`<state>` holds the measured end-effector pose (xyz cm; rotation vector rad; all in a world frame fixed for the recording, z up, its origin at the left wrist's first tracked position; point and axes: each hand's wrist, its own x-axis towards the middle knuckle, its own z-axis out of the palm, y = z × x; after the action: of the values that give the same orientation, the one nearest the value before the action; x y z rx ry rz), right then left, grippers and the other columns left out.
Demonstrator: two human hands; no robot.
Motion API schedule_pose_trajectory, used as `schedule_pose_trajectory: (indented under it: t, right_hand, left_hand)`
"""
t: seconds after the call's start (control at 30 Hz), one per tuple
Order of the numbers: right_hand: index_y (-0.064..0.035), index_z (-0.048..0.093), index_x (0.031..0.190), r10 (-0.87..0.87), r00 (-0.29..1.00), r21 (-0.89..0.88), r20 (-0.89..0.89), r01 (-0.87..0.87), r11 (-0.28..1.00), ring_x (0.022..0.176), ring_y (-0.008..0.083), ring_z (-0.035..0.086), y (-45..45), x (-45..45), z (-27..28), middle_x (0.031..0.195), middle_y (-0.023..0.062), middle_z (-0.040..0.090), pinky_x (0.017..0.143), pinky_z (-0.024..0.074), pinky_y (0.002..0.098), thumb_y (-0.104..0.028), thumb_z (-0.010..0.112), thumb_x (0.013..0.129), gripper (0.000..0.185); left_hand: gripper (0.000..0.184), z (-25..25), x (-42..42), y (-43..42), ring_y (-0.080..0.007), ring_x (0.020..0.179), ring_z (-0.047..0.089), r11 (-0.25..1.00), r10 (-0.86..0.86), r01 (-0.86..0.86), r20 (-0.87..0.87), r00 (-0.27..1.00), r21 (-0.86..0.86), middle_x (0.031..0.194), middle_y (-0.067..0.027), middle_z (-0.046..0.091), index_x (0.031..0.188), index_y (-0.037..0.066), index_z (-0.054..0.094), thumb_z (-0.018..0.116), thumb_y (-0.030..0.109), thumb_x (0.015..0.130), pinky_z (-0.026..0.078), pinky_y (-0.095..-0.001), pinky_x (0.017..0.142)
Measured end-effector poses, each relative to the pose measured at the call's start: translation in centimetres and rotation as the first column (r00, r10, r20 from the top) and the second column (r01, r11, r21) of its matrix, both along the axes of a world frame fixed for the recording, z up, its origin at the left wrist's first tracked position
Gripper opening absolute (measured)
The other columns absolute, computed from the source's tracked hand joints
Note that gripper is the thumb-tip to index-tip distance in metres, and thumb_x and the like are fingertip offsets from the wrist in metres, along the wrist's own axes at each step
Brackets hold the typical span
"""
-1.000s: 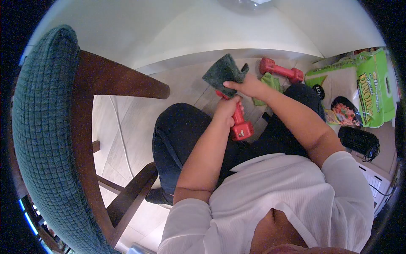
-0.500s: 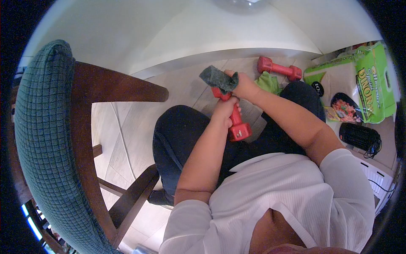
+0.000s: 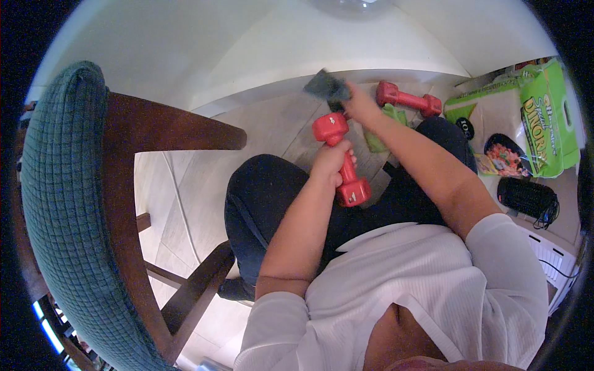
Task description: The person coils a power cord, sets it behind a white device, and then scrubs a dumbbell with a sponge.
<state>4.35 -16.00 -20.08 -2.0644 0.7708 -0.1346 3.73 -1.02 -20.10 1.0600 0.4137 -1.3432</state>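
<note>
My left hand (image 3: 332,162) is wrapped round the handle of a red dumbbell (image 3: 353,192), held at a slant between my knees. Both heads of the weight show, with small pale marks on them. Just beyond its upper head, my right hand (image 3: 360,105) grips a dark green cloth (image 3: 327,85), which is blurred and hangs off the fingers to the left. The cloth is apart from the dumbbell's top face. Near my right wrist, a light green cloth (image 3: 375,141) lies on the floor, partly hidden by the forearm.
A second red dumbbell (image 3: 409,100) lies on the floor near the white curved panel (image 3: 266,93). At the right are a green rice bag (image 3: 544,123) and a black corded device (image 3: 527,198). A wooden chair (image 3: 179,123) with a teal cover stands at the left.
My right hand has moved the dark cloth up and away from the dumbbell's upper head, uncovering it. My left hand keeps its hold, with the dumbbell slightly shifted.
</note>
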Motion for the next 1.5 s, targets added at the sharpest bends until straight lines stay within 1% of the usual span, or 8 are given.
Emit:
schedule_pose_trajectory:
  t: [0.13,0.27,0.53,0.83,1.03,1.23,1.37,1.5]
  right_hand:
    - [-0.0069,0.05,0.105,-0.246,0.968,0.707,0.047,0.142,0.692,0.086,0.0173,0.056,-2.1,-1.0,3.0,0.096,0.0039,0.057,0.071,0.0487,0.0373,-0.021,0.058,0.079,0.03]
    - [-0.0083,0.049,0.109,-0.137,0.985,0.834,0.109,-0.016,0.551,0.095,0.0177,0.052,-1.5,-2.0,6.1,0.102,0.0032,0.055,0.081,0.0435,0.0386,-0.018,0.063,0.075,0.038]
    - [-0.0063,0.049,0.111,0.315,0.949,0.224,-0.025,-0.302,0.927,0.098,0.0178,0.051,2.0,-1.9,3.4,0.107,0.0066,0.054,0.087,0.0379,0.0284,-0.014,0.067,0.069,0.045]
    - [-0.0134,0.054,0.102,0.421,0.907,-0.179,0.026,-0.41,0.894,0.087,0.0325,0.056,4.2,-0.5,3.6,0.092,0.0158,0.058,0.076,0.0439,0.0374,-0.016,0.056,0.07,0.033]
    - [-0.0072,0.05,0.099,0.183,0.982,-0.137,-0.052,-0.188,0.973,0.082,0.0306,0.057,3.9,0.6,2.4,0.085,0.015,0.059,0.071,0.0435,0.0352,-0.007,0.055,0.07,0.029]
    - [-0.0041,0.051,0.108,0.056,0.998,0.662,0.016,-0.053,0.747,0.089,0.0191,0.054,-1.8,-0.6,4.2,0.092,0.0094,0.059,0.078,0.0414,0.0318,-0.03,0.061,0.077,0.041]
    - [-0.0047,0.054,0.105,0.503,0.864,-0.025,-0.04,-0.504,0.863,0.095,0.0201,0.054,1.1,-1.7,4.8,0.099,0.0074,0.059,0.083,0.04,0.0293,-0.022,0.061,0.075,0.035]
    - [-0.01,0.053,0.104,0.523,0.852,-0.142,0.0,-0.518,0.843,0.09,0.0242,0.056,3.2,-1.1,4.9,0.095,0.0107,0.059,0.079,0.0423,0.032,-0.004,0.057,0.066,0.039]
  left_hand:
    - [0.008,1.6,0.5,-0.1,-0.0157,0.046,0.047,1.0,-0.003,0.003,0.029,1.0,-0.02,0.057,-0.0038,0.047,0.07,0.008,0.045,0.052,0.009,0.074,0.041,-0.0303,0.042]
    - [0.008,0.7,0.6,-0.1,-0.0164,0.046,0.048,1.0,0.012,-0.013,-0.023,1.0,-0.013,0.056,-0.0035,0.047,0.072,0.009,0.046,0.052,0.011,0.075,0.042,-0.031,0.042]
    - [0.007,0.3,0.4,0.1,-0.0171,0.049,0.049,1.0,-0.029,0.027,0.126,0.992,0.016,0.061,-0.0034,0.049,0.08,0.009,0.048,0.05,0.015,0.08,0.044,-0.0316,0.044]
    - [0.011,0.7,0.3,0.0,-0.0153,0.048,0.049,0.998,0.051,-0.053,0.056,0.997,0.018,0.06,-0.0029,0.048,0.076,0.007,0.046,0.054,0.014,0.078,0.042,-0.0297,0.042]
    - [0.008,-0.3,0.0,-0.1,-0.0156,0.047,0.048,0.998,0.053,-0.053,0.009,0.999,-0.026,0.06,-0.0033,0.047,0.076,0.007,0.046,0.054,0.01,0.074,0.041,-0.031,0.042]
    - [0.008,-0.1,0.0,-0.5,-0.0172,0.048,0.049,0.997,-0.064,0.06,0.116,0.991,0.042,0.058,-0.0038,0.049,0.075,0.009,0.048,0.051,0.014,0.08,0.043,-0.0305,0.043]
    - [0.008,-1.5,0.0,-0.5,-0.0167,0.048,0.049,0.999,-0.043,0.043,0.007,0.999,0.031,0.06,-0.0037,0.049,0.076,0.009,0.048,0.05,0.015,0.08,0.043,-0.0302,0.043]
    - [0.008,-0.6,0.0,-0.2,-0.0157,0.048,0.049,0.998,-0.02,0.02,0.005,1.0,0.053,0.06,-0.0035,0.048,0.077,0.007,0.047,0.052,0.012,0.078,0.043,-0.0294,0.043]
